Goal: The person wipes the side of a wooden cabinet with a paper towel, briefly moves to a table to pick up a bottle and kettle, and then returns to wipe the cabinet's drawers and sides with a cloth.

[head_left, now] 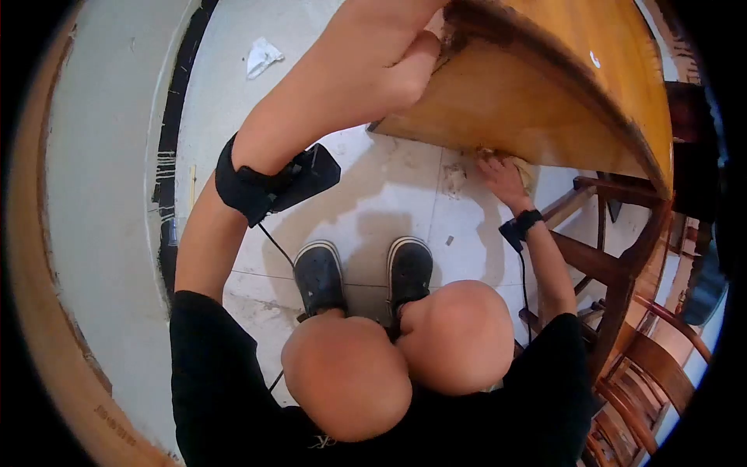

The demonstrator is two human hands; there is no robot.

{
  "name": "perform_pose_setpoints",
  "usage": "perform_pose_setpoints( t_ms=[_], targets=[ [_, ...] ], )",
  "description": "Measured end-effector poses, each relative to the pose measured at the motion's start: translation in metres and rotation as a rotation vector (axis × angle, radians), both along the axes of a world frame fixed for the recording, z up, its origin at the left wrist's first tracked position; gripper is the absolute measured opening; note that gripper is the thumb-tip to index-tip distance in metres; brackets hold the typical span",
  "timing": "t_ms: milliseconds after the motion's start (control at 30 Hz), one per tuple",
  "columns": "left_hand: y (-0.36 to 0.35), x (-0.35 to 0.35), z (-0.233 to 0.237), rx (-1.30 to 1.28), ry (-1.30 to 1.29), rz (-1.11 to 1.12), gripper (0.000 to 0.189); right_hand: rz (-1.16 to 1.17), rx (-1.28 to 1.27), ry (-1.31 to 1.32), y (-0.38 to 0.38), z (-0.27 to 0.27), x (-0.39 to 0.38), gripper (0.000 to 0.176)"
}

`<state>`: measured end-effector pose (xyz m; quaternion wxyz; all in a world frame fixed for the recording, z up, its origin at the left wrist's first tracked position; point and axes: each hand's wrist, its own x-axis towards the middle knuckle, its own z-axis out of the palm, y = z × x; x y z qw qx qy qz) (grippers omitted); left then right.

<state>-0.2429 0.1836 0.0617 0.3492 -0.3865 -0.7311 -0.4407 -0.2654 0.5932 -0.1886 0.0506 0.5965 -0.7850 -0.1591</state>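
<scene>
My left hand (408,66) is closed around the edge of a wooden table (506,93) at the top of the view; its fingertips are partly hidden behind the edge. Low by the floor, under the table's lower side, my right hand (504,180) has its fingers bent over a yellowish cloth (527,174). Part of that cloth shows beside the palm, and the rest is covered by the hand. Just left of these fingers, a crumpled scrap (454,180) lies on the pale tiles.
A wooden chair (615,268) stands close to my right forearm, with more chairs (650,358) behind it. White crumpled paper (263,57) lies on the tiled floor (373,194) near the wall (101,194) at left. My dark shoes (320,276) are between my arms.
</scene>
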Motion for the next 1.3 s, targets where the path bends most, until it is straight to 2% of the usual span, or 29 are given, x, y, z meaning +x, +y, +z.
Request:
perform_pose_setpoints(
  t_ms=[67, 100, 167, 233, 300, 367, 433, 500, 533, 633, 733, 800, 867, 967, 1067, 1167, 1300],
  targets=[
    [0.001, -0.001, 0.001, 0.014, -0.008, -0.007, 0.065, -0.123, 0.056, 0.016, 0.024, -0.009, -0.001, 0.039],
    [0.003, 0.0, 0.003, 0.011, 0.011, -0.004, 0.066, -0.184, -0.01, -0.068, 0.023, -0.01, -0.001, 0.04],
    [0.005, -0.002, 0.003, 0.01, 0.041, -0.014, 0.068, -0.315, -0.145, -0.238, 0.003, -0.015, 0.004, 0.041],
    [0.002, -0.006, 0.0, -0.001, 0.06, -0.017, 0.069, -0.428, -0.005, -0.524, -0.059, 0.018, 0.009, 0.046],
    [0.0, -0.006, 0.0, -0.034, 0.065, 0.009, 0.07, 0.081, -0.295, -0.097, -0.101, -0.028, 0.006, 0.045],
    [-0.002, -0.008, -0.001, -0.066, 0.07, 0.033, 0.07, 0.254, -0.346, -0.169, -0.154, -0.038, 0.005, 0.04],
    [-0.004, -0.01, -0.001, -0.079, 0.066, 0.05, 0.07, 0.245, -0.342, 0.007, -0.201, -0.029, 0.017, 0.038],
    [-0.003, -0.003, 0.003, -0.081, 0.033, 0.069, 0.07, 0.206, -0.307, 0.107, -0.209, -0.021, 0.022, 0.037],
    [-0.002, -0.001, 0.004, -0.089, 0.026, 0.083, 0.069, 0.182, -0.285, 0.158, -0.207, -0.019, 0.024, 0.036],
    [0.0, 0.006, 0.008, -0.131, -0.008, 0.156, 0.069, 0.161, -0.568, -0.121, -0.159, -0.03, 0.014, 0.038],
    [-0.001, -0.002, 0.003, -0.11, 0.057, 0.153, 0.068, 0.184, -0.31, 0.103, -0.096, -0.012, 0.005, 0.037],
    [0.0, 0.0, 0.004, -0.115, 0.05, 0.177, 0.067, 0.109, -0.193, 0.082, -0.041, -0.022, -0.001, 0.035],
    [0.001, 0.001, 0.005, -0.101, 0.034, 0.154, 0.065, -0.075, -0.051, 0.1, 0.0, -0.007, 0.005, 0.039],
    [-0.001, 0.003, 0.007, -0.11, -0.004, 0.133, 0.063, -0.404, -0.142, 0.177, 0.035, 0.02, 0.021, 0.042],
    [0.0, 0.002, 0.004, -0.115, -0.012, 0.167, 0.062, -0.7, -0.397, 0.25, 0.053, 0.049, 0.033, 0.046],
    [-0.004, -0.003, 0.0, -0.116, 0.019, 0.147, 0.053, -0.986, -0.797, 0.351, 0.031, 0.081, 0.039, 0.049],
    [-0.004, -0.008, -0.004, -0.095, 0.037, 0.097, 0.038, -0.963, -1.319, 0.173, 0.011, 0.038, 0.026, 0.051]
  ],
)
